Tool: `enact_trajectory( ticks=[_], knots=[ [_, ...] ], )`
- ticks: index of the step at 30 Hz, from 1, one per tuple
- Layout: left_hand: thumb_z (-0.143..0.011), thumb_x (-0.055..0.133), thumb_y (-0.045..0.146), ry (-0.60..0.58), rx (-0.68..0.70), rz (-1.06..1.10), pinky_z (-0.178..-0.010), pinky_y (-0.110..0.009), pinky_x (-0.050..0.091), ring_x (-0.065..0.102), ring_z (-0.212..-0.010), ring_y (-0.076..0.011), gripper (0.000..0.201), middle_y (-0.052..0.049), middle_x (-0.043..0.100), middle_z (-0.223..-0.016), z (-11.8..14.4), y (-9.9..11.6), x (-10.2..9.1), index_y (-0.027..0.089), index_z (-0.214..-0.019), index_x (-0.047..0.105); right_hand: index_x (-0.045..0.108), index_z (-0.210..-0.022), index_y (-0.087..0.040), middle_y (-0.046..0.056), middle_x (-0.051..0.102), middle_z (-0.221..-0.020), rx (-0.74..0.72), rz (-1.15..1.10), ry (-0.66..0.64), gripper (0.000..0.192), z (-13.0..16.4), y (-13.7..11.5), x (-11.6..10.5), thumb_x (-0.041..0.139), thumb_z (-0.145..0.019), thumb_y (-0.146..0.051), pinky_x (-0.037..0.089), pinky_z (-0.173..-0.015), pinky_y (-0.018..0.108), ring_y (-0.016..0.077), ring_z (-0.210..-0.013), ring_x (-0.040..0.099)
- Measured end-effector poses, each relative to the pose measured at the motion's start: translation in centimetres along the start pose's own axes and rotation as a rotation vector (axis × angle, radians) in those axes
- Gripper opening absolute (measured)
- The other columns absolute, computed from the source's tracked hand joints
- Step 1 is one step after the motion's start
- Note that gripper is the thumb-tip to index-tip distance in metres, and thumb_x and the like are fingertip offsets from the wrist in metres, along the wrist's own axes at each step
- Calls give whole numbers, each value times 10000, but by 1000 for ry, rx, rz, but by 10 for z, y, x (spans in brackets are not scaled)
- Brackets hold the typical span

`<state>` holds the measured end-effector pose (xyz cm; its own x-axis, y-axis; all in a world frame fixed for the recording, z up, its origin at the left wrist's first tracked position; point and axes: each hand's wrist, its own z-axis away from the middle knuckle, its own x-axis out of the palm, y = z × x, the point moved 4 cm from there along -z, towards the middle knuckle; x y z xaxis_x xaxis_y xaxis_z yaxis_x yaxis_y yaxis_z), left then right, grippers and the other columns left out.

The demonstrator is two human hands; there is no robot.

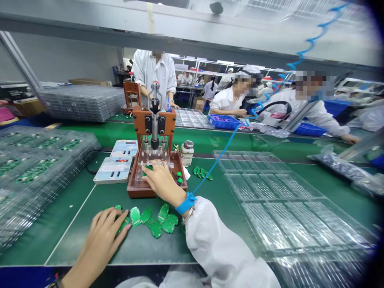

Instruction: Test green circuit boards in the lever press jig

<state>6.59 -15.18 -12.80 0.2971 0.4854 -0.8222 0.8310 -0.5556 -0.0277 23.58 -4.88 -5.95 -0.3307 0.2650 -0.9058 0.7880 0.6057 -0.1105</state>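
- my right hand (162,182) reaches into the press (154,160), fingertips pinching a green board (147,169) at its 12 o'clock.
- my left hand (103,232) lies spread flat on the loose green boards (156,220), which trail off toward 3 o'clock.

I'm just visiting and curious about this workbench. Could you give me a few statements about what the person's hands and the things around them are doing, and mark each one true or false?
1. The right hand reaches into the orange-brown press fixture. True.
2. The left hand holds a screwdriver. False: it rests flat on the loose green circuit boards lying on the green table.
3. A blue wrist strap sits on the right wrist. True.
4. The clear plastic trays to the right are full of green boards. False: their pockets look empty.
5. A small jar stands just right of the fixture. True.
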Motion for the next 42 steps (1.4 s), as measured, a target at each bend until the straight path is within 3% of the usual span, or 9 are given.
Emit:
enact_trajectory(
  ticks=[6, 10, 14, 19, 25, 31, 35, 38, 42],
  knots=[
    [-889, 542, 364, -149, 13, 133, -878, -355, 414, 543, -1150, -262, 468, -69, 611, -1254, 10, -8, -2, 241, -1332, 458, 570, -1197, -143, 177, 563, -1152, -25, -4, 165, 322, 23, 6, -6, 397, -953, -261, 425, -914, 447, 273, -1083, 492],
    [-861, 588, 380, -240, 38, 223, -919, -351, 419, 530, -1195, -262, 538, -41, 594, -1290, 20, -24, -4, 321, -1372, 430, 597, -1167, -139, 163, 566, -1104, 75, -118, 252, 321, 53, 36, -15, 390, -951, -255, 448, -874, 428, 259, -1043, 495],
    [-865, 590, 372, -289, 12, 284, -962, -366, 403, 513, -1216, -265, 462, -40, 618, -1256, 25, -34, 2, 341, -1318, 505, 578, -1211, -183, 141, 542, -1146, 164, -219, 266, 337, 63, 54, -14, 384, -953, -282, 426, -931, 448, 250, -1108, 478],
    [-827, 631, 438, -276, -73, 333, -957, -399, 413, 523, -1177, -288, 435, -77, 628, -1197, 22, -36, 11, 310, -1241, 588, 542, -1255, -174, 151, 505, -1189, 81, -256, 258, 360, 59, 23, -20, 389, -945, -278, 428, -935, 454, 258, -1104, 474],
    [-786, 679, 447, -300, -136, 339, -942, -430, 430, 511, -1158, -300, 470, -97, 603, -1189, 12, -28, 5, 273, -1216, 606, 526, -1258, -222, 113, 473, -1238, -134, -419, -63, 337, 66, -29, -14, 416, -942, -264, 454, -954, 344, 202, -1138, 485],
    [-761, 710, 414, -283, -147, 357, -936, -418, 431, 520, -1137, -290, 449, -88, 610, -1155, 8, -24, 1, 261, -1175, 627, 576, -1150, -222, 105, 499, -1207, -224, -290, -217, 269, 75, -44, 14, 552, -884, -249, 468, -927, 397, 230, -1098, 498],
    [-765, 706, 410, -270, -141, 350, -931, -410, 430, 526, -1128, -284, 429, -82, 611, -1151, 7, -24, 1, 265, -1162, 629, 590, -1109, -204, 115, 505, -1209, -249, -261, -201, 230, 76, -49, 18, 538, -886, -218, 479, -908, 394, 236, -1092, 499],
    [-769, 700, 425, -272, -120, 348, -928, -403, 428, 533, -1121, -283, 427, -77, 620, -1143, 9, -24, 1, 269, -1160, 628, 581, -1136, -201, 125, 497, -1239, -244, -303, -150, 246, 78, -50, 6, 503, -902, -216, 465, -939, 396, 229, -1123, 492],
    [-786, 665, 490, -230, -131, 350, -934, -414, 412, 528, -1127, -286, 423, -75, 630, -1131, 16, -27, 8, 278, -1150, 631, 606, -1121, -216, 109, 511, -1232, -112, -455, 96, 246, 90, -19, -28, 531, -889, -245, 471, -948, 336, 200, -1140, 513]
  ],
)
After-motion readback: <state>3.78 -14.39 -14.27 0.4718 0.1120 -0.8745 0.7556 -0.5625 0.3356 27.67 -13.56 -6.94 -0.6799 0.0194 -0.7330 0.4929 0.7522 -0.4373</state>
